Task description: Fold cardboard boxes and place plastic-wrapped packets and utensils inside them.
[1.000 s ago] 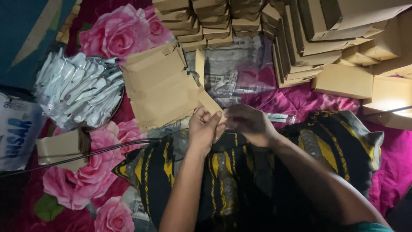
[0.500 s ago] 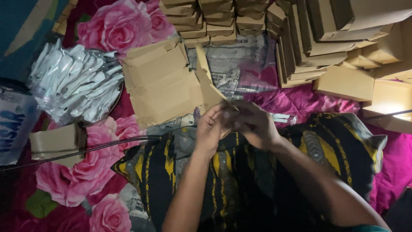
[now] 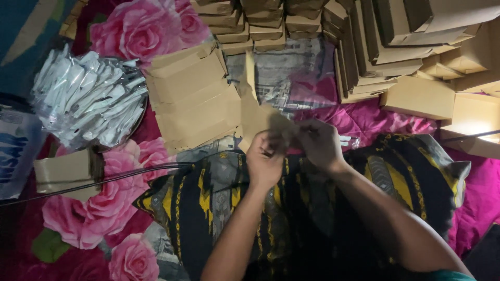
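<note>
- Left hand (image 3: pixel 265 164) and right hand (image 3: pixel 319 144): both grips pinched on a flat brown cardboard box blank (image 3: pixel 260 117), held just above a black-and-yellow patterned cushion (image 3: pixel 219 203); fingertips meet at its lower corner.
- Step in hand (judged): folding the blank into a box; the next move calls for creasing a flap while the other hand steadies the panel.
- Surroundings: a stack of unfolded brown cardboard blanks (image 3: pixel 190 99) to the left; bundled white sachets in clear wrap (image 3: pixel 86 99); rows of finished brown cardboard boxes (image 3: pixel 396 47) behind; pink rose-print bedsheet (image 3: pixel 99 208) beneath.
</note>
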